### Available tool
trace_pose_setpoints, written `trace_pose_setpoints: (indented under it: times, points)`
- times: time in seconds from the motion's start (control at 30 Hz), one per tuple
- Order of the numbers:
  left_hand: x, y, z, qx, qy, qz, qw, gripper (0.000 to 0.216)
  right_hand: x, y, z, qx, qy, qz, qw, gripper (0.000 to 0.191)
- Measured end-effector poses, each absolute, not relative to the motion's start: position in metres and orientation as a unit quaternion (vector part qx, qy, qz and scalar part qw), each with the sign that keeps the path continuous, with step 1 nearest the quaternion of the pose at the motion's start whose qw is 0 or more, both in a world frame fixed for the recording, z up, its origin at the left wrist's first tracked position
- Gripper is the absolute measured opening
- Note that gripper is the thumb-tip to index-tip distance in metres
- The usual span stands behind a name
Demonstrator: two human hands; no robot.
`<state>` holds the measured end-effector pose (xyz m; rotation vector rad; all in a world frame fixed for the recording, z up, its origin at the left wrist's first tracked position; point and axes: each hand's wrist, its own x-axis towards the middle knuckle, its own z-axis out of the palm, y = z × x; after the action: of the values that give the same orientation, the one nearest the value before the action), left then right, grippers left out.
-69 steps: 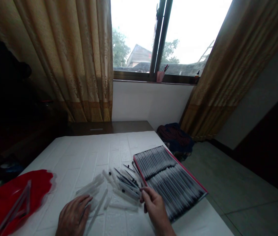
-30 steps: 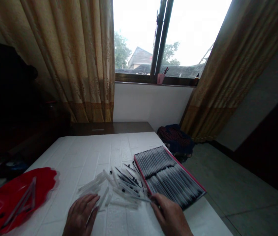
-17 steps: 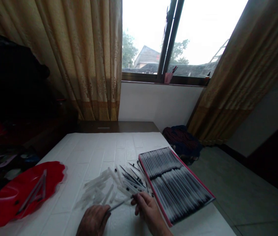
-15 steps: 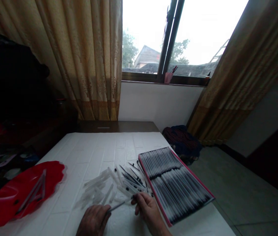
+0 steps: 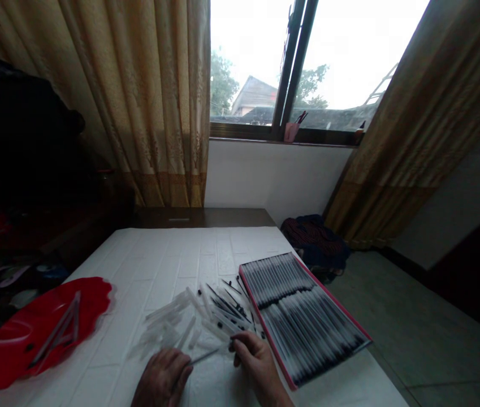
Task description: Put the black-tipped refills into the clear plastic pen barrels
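Left hand (image 5: 161, 376): A second after lying beside the pale tubes (image 5: 167, 312), it was curled closed on a slim rod (image 5: 204, 356) near the desk's (image 5: 172, 243) front edge.
Right hand (image 5: 233, 346): Drawn back from the red-rimmed box (image 5: 284, 372), it was poised just off the rod's free end, thumb and forefinger pinched together; anything between them was too small to tell.
Both hands: The shift suggested close two-handed work, the left steadying while the right attended to the tip.
Slim rod: Straight, narrow and grey, it slanted toward the far right corner, one end hidden by fingers.
Loose pieces: Dark refills (image 5: 229, 308) and pale tubes lay scattered toward the desk's front edge.
Red-rimmed box: Two rows of pens filled it along the right edge.
Red dish (image 5: 6, 339): Clear tubes lay inside, by the left edge.
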<state>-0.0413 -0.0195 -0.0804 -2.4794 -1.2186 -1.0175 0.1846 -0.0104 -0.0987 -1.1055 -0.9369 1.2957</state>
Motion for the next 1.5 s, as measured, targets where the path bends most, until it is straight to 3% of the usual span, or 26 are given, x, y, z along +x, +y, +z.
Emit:
trace_pose_setpoints:
  times: [0.33,1.5]
  points:
    - [-0.035,-0.003,-0.085,-0.817,-0.403,-0.406,0.077,0.024,0.183,-0.009,-0.103,-0.485,-0.337,0.567,0.574,0.043]
    - [-0.039,-0.006,-0.088,-0.807,-0.426,-0.395,0.109,0.026,0.184,-0.011,-0.099,-0.483,-0.312,0.573,0.584,0.049]
